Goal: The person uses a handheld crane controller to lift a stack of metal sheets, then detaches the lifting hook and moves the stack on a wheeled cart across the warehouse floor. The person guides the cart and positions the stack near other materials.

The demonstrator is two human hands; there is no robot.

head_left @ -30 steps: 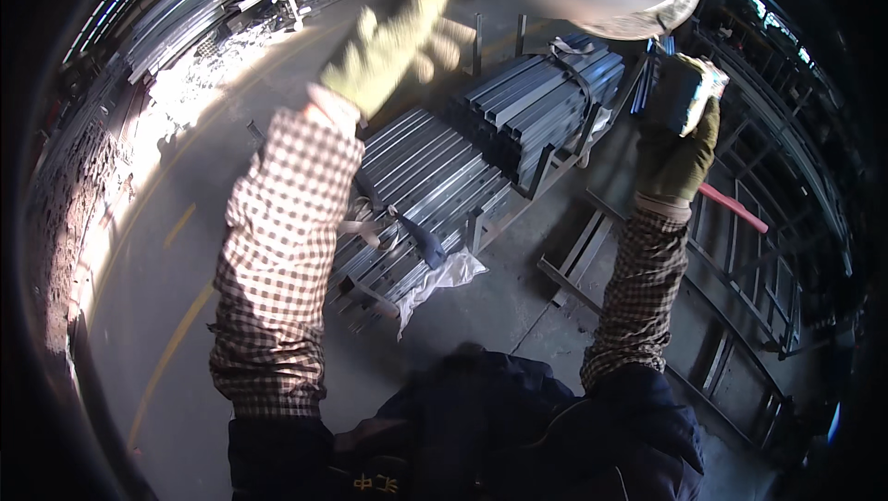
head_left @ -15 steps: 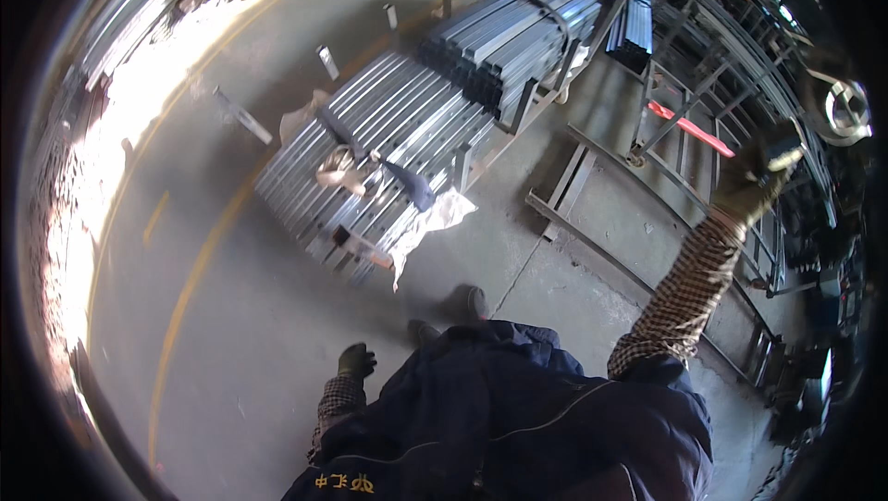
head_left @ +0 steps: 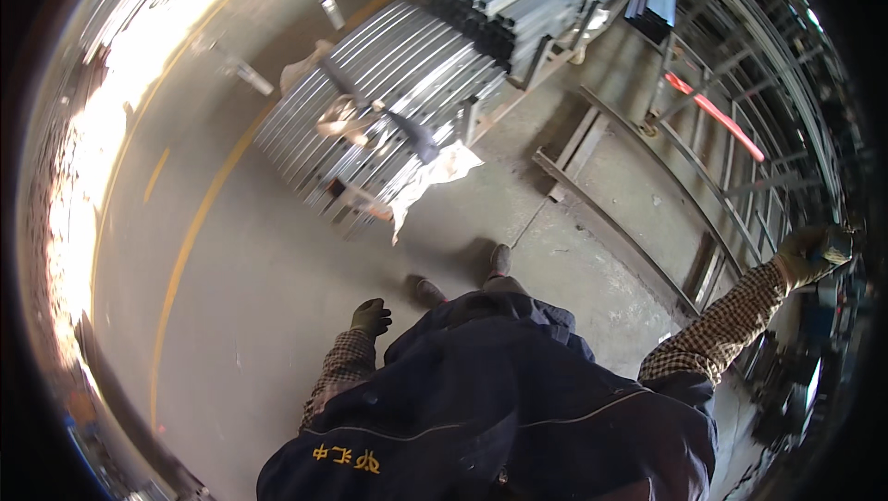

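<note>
My left hand [head_left: 371, 317], in a dark work glove, hangs beside my body over the floor, its fingers curled together with nothing visible in them. Stretched far out to the right, my gloved right hand [head_left: 803, 256] is closed around a small dark object near the picture's rim, too blurred to name. The metal rack frame [head_left: 735, 188] lies closest to that hand. In front of me a stack of bright metal profiles [head_left: 398, 75] carries a crumpled beige and dark cloth or gloves [head_left: 347, 120]. White sheeting [head_left: 437, 177] hangs from its near end.
Dark square tubes [head_left: 518, 6] are bundled behind the profiles. A red bar-like piece [head_left: 717, 117] lies on the rack at right. Steel rails [head_left: 601, 223] sit low on the floor nearby. Short upright posts [head_left: 331, 12] stand along the stack's left side. Yellow lines [head_left: 185, 256] mark the floor.
My right hand has swung down and farther right, toward the rim. The shiny round metal object near it is out of sight. My left hand has risen slightly; the whole view has shifted.
</note>
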